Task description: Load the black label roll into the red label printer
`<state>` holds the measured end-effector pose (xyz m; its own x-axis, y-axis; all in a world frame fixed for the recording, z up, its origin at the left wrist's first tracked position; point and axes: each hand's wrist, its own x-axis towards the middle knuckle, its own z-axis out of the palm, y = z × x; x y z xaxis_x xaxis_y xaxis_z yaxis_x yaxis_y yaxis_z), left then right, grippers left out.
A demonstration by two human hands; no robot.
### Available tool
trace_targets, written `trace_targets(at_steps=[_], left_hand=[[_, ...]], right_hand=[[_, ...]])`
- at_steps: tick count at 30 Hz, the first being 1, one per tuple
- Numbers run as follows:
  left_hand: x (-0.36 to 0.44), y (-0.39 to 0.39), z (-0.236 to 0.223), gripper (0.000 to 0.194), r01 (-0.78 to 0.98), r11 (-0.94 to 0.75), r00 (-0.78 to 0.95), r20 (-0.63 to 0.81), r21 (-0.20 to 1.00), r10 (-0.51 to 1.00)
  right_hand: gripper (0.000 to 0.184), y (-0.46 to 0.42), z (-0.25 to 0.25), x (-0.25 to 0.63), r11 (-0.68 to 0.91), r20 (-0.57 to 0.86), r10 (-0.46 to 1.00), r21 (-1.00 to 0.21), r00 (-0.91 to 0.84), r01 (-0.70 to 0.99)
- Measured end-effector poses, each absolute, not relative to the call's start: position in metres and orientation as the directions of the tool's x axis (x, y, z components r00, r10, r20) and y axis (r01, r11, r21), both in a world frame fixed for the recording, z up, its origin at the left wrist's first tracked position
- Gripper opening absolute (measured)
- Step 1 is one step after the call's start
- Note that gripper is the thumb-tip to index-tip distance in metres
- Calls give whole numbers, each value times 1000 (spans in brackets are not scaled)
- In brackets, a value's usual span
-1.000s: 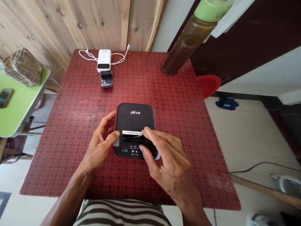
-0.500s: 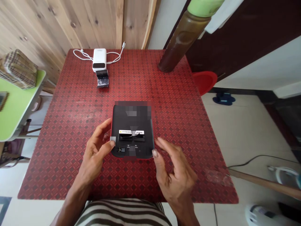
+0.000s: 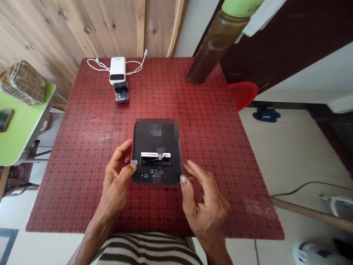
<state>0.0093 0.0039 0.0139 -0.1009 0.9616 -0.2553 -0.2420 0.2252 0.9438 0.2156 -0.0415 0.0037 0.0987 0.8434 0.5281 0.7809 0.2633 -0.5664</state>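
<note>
A flat, squarish black device (image 3: pixel 150 141) with rounded corners and a red edge is between my hands, over the near middle of the table. On its face are a white warning label with a yellow triangle, a dark slot below it and small fittings at the lower left. Parts of it are blurred into blocks. My left hand (image 3: pixel 119 173) grips the left edge, thumb on top by a small grey tab, fingers around the side. At the lower right corner, my right hand (image 3: pixel 205 195) has its thumb against the edge, with its fingers along the right side, tips partly hidden.
On the red patterned table (image 3: pixel 96 106), a white power bank (image 3: pixel 118 68) with a white cable lies at the back, a small black folded piece (image 3: pixel 121 92) before it. A tall brown bottle (image 3: pixel 216 46) with a green lid stands back right. A red stool (image 3: pixel 244 95) is beyond the right edge.
The whole view has shifted slightly, so the table sits a little further right. My right fingers appear slightly closer to the device's side. Both hands otherwise keep their places at the device.
</note>
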Motion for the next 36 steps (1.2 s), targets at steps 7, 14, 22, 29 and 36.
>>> trace_targets(at_steps=[7,14,22,29,36], left_hand=[[9,4,10,55,-260,197,-83,-225,945,971],[1,1,-1,56,-200,153,-54,-167,968,985],[-2,4,-2,55,-248,144,5,-148,958,989],[-1,3,-1,56,-288,162,14,-165,944,986],[-1,4,-1,55,-285,171,21,-173,943,985]], right_hand=[[37,-41,2,213,272,545,832,-566,106,778],[30,-20,29,229,341,553,833,-519,3,784],[24,39,48,215,346,403,910,-602,-101,719],[20,51,61,210,313,169,948,-634,-268,707],[26,90,86,172,337,-367,858,-127,-360,933]])
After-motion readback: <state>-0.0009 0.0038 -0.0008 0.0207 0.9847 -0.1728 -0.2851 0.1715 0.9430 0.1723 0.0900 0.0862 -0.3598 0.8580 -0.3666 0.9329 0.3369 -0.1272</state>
